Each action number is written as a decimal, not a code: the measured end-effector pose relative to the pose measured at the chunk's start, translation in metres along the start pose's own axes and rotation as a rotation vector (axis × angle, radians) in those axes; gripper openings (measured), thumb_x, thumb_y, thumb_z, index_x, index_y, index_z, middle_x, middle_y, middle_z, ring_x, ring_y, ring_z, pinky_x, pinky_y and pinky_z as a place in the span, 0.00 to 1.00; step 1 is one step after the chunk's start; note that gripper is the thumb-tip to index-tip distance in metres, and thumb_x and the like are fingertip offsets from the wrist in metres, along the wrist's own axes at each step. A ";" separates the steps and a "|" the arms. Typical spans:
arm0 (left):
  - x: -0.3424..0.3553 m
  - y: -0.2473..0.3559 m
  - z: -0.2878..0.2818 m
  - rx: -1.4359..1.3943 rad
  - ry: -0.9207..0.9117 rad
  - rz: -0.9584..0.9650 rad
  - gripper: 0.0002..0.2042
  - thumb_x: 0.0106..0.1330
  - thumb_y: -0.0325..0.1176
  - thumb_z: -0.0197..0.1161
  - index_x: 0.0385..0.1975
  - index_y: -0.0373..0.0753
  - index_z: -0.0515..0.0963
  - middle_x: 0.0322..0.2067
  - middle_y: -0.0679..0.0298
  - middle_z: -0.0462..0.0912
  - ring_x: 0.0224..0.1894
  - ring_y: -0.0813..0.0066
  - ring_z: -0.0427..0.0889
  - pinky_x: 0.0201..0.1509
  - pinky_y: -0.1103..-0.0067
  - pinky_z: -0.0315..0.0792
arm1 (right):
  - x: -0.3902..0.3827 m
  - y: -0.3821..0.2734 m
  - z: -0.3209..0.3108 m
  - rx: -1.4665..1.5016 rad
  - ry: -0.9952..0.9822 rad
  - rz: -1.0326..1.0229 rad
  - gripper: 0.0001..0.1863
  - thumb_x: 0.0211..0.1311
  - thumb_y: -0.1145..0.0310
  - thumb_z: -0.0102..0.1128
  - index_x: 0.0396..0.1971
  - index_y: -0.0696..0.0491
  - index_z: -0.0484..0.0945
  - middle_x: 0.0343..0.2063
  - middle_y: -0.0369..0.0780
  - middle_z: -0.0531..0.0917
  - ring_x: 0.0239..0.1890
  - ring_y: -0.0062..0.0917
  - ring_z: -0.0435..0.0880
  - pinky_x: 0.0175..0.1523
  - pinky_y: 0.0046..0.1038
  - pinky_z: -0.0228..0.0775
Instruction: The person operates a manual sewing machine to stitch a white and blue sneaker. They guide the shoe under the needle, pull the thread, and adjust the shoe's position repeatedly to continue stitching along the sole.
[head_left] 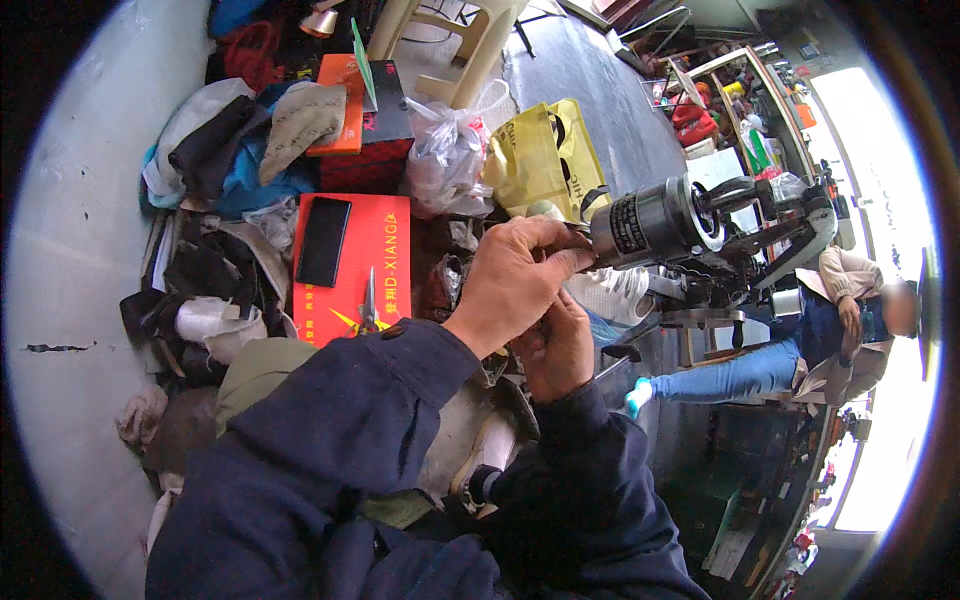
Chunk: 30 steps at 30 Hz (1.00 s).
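My left hand point(522, 278) is closed in a pinch right beside the end of a grey metal cylinder point(645, 225), part of a hand-cranked machine that looks like a shoe-patching sewing machine. Just below it, my right hand point(562, 352) is also closed, its fingers curled inward close to the left hand. Whatever the fingertips hold is too small or hidden to make out. A white sneaker point(618, 292) shows behind the hands, under the cylinder. The machine's lever arms point(790, 225) extend to the right.
Left of my hands, a red box point(385, 235) bears a black phone point(323, 242) and scissors point(369, 305). A yellow bag point(545, 155) and white plastic bag point(445, 150) stand beyond. Cloth piles point(215, 150) line the left wall. A person in jeans point(730, 372) sits at the right.
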<state>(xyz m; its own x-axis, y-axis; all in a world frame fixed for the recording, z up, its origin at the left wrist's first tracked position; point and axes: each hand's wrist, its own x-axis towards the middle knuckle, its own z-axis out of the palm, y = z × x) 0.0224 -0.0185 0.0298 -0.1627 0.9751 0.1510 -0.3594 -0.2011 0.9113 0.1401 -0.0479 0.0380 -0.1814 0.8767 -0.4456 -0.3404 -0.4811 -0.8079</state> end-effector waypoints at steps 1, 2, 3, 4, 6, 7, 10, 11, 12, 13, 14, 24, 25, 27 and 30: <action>-0.001 0.001 0.000 0.058 0.016 0.019 0.08 0.63 0.30 0.70 0.37 0.33 0.87 0.32 0.56 0.87 0.37 0.64 0.85 0.45 0.71 0.77 | 0.000 0.000 -0.001 0.006 -0.009 -0.007 0.10 0.77 0.66 0.57 0.49 0.54 0.79 0.31 0.31 0.82 0.26 0.14 0.80 0.27 0.16 0.72; -0.001 0.002 -0.002 0.115 0.034 0.042 0.07 0.64 0.31 0.70 0.36 0.33 0.87 0.32 0.55 0.87 0.37 0.62 0.85 0.45 0.71 0.77 | 0.000 0.000 -0.002 0.002 -0.015 -0.020 0.10 0.77 0.65 0.57 0.49 0.54 0.80 0.31 0.31 0.82 0.26 0.14 0.80 0.27 0.16 0.71; -0.002 0.004 -0.004 0.175 0.052 0.053 0.07 0.64 0.31 0.69 0.35 0.33 0.86 0.33 0.54 0.87 0.37 0.61 0.86 0.45 0.70 0.77 | 0.000 -0.001 -0.003 -0.024 -0.022 -0.022 0.10 0.77 0.65 0.57 0.49 0.54 0.80 0.31 0.31 0.81 0.26 0.14 0.80 0.26 0.17 0.71; -0.003 0.006 -0.007 0.242 0.066 0.047 0.07 0.65 0.31 0.69 0.34 0.33 0.85 0.33 0.53 0.87 0.36 0.59 0.86 0.45 0.70 0.77 | -0.001 -0.002 -0.005 -0.020 -0.015 -0.009 0.11 0.77 0.64 0.58 0.49 0.54 0.80 0.31 0.32 0.82 0.25 0.14 0.79 0.26 0.17 0.70; -0.004 0.009 -0.018 0.337 0.039 0.084 0.07 0.66 0.32 0.67 0.34 0.33 0.83 0.33 0.52 0.87 0.37 0.55 0.86 0.44 0.67 0.77 | -0.003 -0.005 -0.007 -0.074 0.056 0.050 0.12 0.76 0.63 0.58 0.48 0.55 0.80 0.31 0.32 0.82 0.24 0.13 0.78 0.24 0.17 0.66; -0.005 0.011 -0.024 0.390 0.022 0.095 0.07 0.67 0.32 0.66 0.34 0.33 0.82 0.33 0.52 0.87 0.38 0.52 0.87 0.44 0.66 0.78 | -0.005 -0.006 -0.008 -0.081 0.002 0.030 0.12 0.76 0.62 0.59 0.47 0.55 0.81 0.30 0.32 0.81 0.23 0.13 0.77 0.24 0.17 0.64; -0.011 0.016 -0.038 0.563 -0.069 0.068 0.06 0.69 0.29 0.64 0.35 0.32 0.80 0.29 0.53 0.84 0.32 0.61 0.85 0.38 0.70 0.75 | -0.013 -0.007 -0.008 -0.155 0.042 0.002 0.13 0.77 0.61 0.59 0.44 0.56 0.81 0.26 0.32 0.79 0.20 0.13 0.73 0.23 0.17 0.59; -0.014 0.017 -0.040 0.543 -0.079 0.092 0.06 0.69 0.29 0.63 0.35 0.32 0.79 0.29 0.50 0.83 0.32 0.58 0.84 0.37 0.68 0.74 | -0.015 -0.008 -0.008 -0.181 0.069 -0.007 0.13 0.78 0.60 0.58 0.43 0.56 0.81 0.24 0.32 0.77 0.19 0.14 0.70 0.22 0.18 0.57; -0.016 0.017 -0.040 0.529 -0.096 0.095 0.06 0.69 0.29 0.63 0.35 0.32 0.79 0.29 0.51 0.83 0.32 0.58 0.84 0.38 0.68 0.74 | -0.016 -0.008 -0.008 -0.206 0.067 -0.014 0.13 0.78 0.60 0.57 0.42 0.56 0.80 0.22 0.31 0.76 0.18 0.14 0.68 0.22 0.19 0.55; -0.018 0.018 -0.041 0.514 -0.113 0.099 0.06 0.69 0.29 0.63 0.35 0.32 0.79 0.29 0.51 0.83 0.32 0.58 0.84 0.38 0.69 0.74 | -0.017 -0.009 -0.009 -0.245 0.108 -0.016 0.14 0.77 0.59 0.58 0.39 0.56 0.81 0.22 0.31 0.75 0.18 0.15 0.68 0.22 0.19 0.55; -0.018 0.018 -0.040 0.497 -0.130 0.102 0.06 0.69 0.29 0.63 0.35 0.32 0.79 0.29 0.51 0.83 0.32 0.58 0.83 0.38 0.69 0.74 | -0.018 -0.009 -0.010 -0.240 0.099 -0.038 0.14 0.77 0.60 0.59 0.39 0.56 0.82 0.22 0.31 0.77 0.18 0.14 0.70 0.22 0.19 0.57; -0.011 0.007 -0.024 0.056 -0.087 -0.021 0.09 0.71 0.32 0.61 0.41 0.34 0.82 0.27 0.60 0.86 0.28 0.77 0.81 0.35 0.76 0.74 | -0.018 -0.010 -0.023 -0.259 0.095 -0.074 0.13 0.75 0.61 0.62 0.36 0.56 0.84 0.21 0.32 0.79 0.18 0.14 0.73 0.23 0.18 0.61; -0.011 0.005 -0.022 0.014 -0.075 -0.002 0.09 0.71 0.32 0.61 0.42 0.33 0.83 0.28 0.63 0.86 0.29 0.82 0.80 0.36 0.78 0.73 | -0.018 -0.009 -0.023 -0.260 0.090 -0.075 0.12 0.75 0.61 0.63 0.36 0.56 0.83 0.21 0.32 0.79 0.18 0.14 0.73 0.23 0.18 0.62; -0.008 0.003 -0.017 -0.023 -0.075 -0.012 0.09 0.71 0.31 0.61 0.41 0.33 0.83 0.27 0.63 0.85 0.29 0.81 0.80 0.36 0.78 0.73 | -0.017 -0.009 -0.024 -0.270 0.098 -0.077 0.13 0.75 0.61 0.63 0.36 0.56 0.83 0.20 0.32 0.79 0.17 0.14 0.73 0.22 0.19 0.62; -0.005 0.001 -0.015 -0.036 -0.074 -0.058 0.08 0.70 0.31 0.62 0.41 0.33 0.84 0.28 0.61 0.86 0.30 0.81 0.81 0.37 0.78 0.74 | -0.015 -0.007 -0.025 -0.276 0.086 -0.095 0.13 0.75 0.61 0.62 0.36 0.57 0.83 0.21 0.33 0.79 0.16 0.15 0.73 0.21 0.20 0.62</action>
<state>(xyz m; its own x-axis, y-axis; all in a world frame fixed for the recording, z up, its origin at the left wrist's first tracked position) 0.0085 -0.0250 0.0244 -0.0733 0.9891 0.1274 -0.3992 -0.1462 0.9051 0.1684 -0.0576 0.0411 -0.0777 0.9199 -0.3845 -0.0860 -0.3904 -0.9166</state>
